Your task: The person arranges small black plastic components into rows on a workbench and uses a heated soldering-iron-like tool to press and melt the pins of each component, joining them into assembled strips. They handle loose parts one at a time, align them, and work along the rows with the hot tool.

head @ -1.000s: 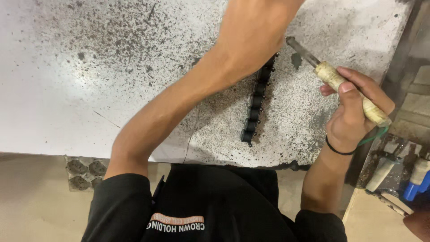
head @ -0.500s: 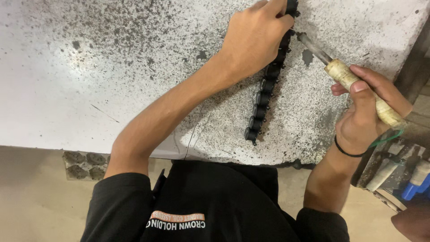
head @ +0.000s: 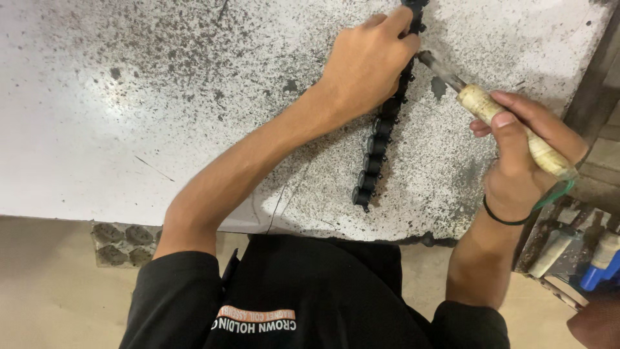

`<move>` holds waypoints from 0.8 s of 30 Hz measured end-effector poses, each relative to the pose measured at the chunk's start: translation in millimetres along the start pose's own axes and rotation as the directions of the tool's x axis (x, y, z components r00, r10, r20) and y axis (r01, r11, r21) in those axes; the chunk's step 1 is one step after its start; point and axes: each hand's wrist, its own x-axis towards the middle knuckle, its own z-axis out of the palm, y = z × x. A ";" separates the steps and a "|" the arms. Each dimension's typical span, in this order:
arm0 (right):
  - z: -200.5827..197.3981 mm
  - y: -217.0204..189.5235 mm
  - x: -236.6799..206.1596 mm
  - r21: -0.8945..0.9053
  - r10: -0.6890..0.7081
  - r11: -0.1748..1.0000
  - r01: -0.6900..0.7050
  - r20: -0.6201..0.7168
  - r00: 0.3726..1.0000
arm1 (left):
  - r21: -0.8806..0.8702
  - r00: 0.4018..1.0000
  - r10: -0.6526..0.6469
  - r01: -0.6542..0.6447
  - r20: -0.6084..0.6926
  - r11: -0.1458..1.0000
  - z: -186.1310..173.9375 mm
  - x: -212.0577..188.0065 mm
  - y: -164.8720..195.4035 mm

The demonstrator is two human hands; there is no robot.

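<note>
A long black strip of round linked parts [head: 374, 152] lies on the speckled white worktop [head: 129, 97], running from the near edge toward the top. My left hand [head: 368, 61] presses down on the strip's upper part, fingers curled over it. My right hand [head: 523, 155] grips the pale wrapped handle of a knife-like tool [head: 491, 110]. Its dark metal blade points left, and its tip meets the strip just below my left fingers.
The worktop's near edge runs across the middle of the view, with beige floor and a small patterned tile block [head: 123, 242] beneath. At the right, past the table's dark edge, sit white and blue tubes or bottles [head: 594, 258].
My left hand has come into view and settled on the strip's upper part. The tool's blade has moved in until it touches the strip. The view has shifted slightly.
</note>
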 end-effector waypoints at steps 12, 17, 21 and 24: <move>0.2 -42.3 26.0 -0.127 0.024 0.992 -0.006 0.136 0.990 | -0.036 1.000 -0.011 0.011 -0.006 0.999 6.1 3.4 9.4; -11.5 -31.1 19.1 -0.018 -0.002 1.000 0.003 0.050 0.999 | -0.120 0.981 -0.174 0.183 0.083 0.976 -36.0 13.3 25.9; -7.8 -0.9 16.5 0.207 -0.020 0.977 0.045 -0.121 0.992 | -0.213 0.951 -0.275 0.301 0.144 0.930 -69.8 24.9 29.7; -5.7 21.5 16.4 0.270 -0.008 0.962 0.049 -0.149 0.989 | -0.040 0.982 -0.067 0.061 -0.177 0.997 -63.2 37.8 20.4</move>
